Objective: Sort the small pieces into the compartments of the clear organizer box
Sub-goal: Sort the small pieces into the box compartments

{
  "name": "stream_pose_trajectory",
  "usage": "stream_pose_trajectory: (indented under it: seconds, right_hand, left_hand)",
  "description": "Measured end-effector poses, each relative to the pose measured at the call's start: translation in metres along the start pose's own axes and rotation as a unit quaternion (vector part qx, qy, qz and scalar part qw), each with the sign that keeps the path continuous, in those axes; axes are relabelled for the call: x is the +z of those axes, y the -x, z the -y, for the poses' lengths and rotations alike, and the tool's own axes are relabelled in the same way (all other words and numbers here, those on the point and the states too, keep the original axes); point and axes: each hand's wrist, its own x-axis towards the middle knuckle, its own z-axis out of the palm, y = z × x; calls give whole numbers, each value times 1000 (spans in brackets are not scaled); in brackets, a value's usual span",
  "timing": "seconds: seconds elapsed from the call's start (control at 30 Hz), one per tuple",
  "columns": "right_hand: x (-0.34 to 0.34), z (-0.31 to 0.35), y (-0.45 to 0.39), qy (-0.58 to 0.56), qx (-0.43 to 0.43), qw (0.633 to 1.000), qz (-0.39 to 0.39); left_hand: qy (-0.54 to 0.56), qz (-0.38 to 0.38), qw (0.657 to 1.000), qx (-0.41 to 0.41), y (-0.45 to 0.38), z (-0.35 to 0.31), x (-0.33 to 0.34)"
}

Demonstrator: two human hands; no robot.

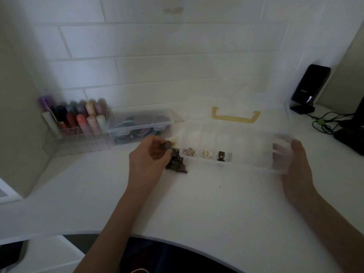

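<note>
Left hand (pixel 149 154) pinches a dark small clip (pixel 167 145) above the clip pile (pixel 176 163) just left of the clear organizer box (pixel 232 164), right hand (pixel 295 160) gripping the box's right end.

White desktop (pixel 197 203) with a curved front edge, set against a white tiled wall. Directly on it: clear plastic organizer box (pixel 232 164) with a yellow handle, lid raised; just left of that box, a small heap of dark brown pieces (pixel 176 163) and one cream piece (pixel 173 140); further left, a clear lidded case (pixel 139 125) of coloured items and a clear rack (pixel 78 133) of coloured tubes; at far right, a black stand (pixel 302 109) and dark cables (pixel 325 121).
</note>
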Motion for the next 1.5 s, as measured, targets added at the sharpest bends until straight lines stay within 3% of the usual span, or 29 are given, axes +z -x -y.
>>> stream_pose_trajectory:
  seconds: [0.1, 0.23, 0.43, 0.63, 0.77, 0.9, 1.0, 1.07, 1.2, 1.33, 1.43, 1.5]
  right_hand:
    - [-4, -3, -2, -35, 10, 999, 21]
    - [-8, -7, -7, -63, 35, 997, 33]
    - [-9, -8, -9, -65, 25, 997, 29]
    - [-6, -5, -8, -83, 31, 995, 36]
    - [-8, -9, -10, -85, 27, 996, 27]
    - [-8, -9, -11, -76, 25, 997, 11]
    - [-8, -9, -11, -71, 30, 997, 14]
    - [-8, -10, -11, -75, 36, 996, 12]
    - [-6, -9, -11, -74, 39, 996, 1]
    - [-4, -6, -9, -78, 44, 996, 0]
    - [-4, -5, -7, -71, 38, 997, 8]
    - [-4, -5, -7, -72, 41, 997, 4]
  left_hand:
    - [47, 15, 998, -37, -1, 0, 10]
    - [73, 28, 997, -18, 0, -2, 10]
    - [170, 110, 979, -32, -9, -6, 24]
    - [202, 92, 975, -17, -9, -5, 26]
    - [119, 73, 990, 26, -10, -9, 27]
    - [39, 101, 992, 65, -11, -5, 26]
    - [73, 37, 996, 34, -9, -4, 10]
    - [13, -2, 999, 52, -3, 1, -8]
    - [-76, 71, 991, 84, 16, 10, -23]
    - [-195, 170, 957, 131, 16, 15, -6]
    - [-265, 179, 929, 186, 14, 16, 7]
    - [-250, 162, 935, 193, 16, 15, 7]
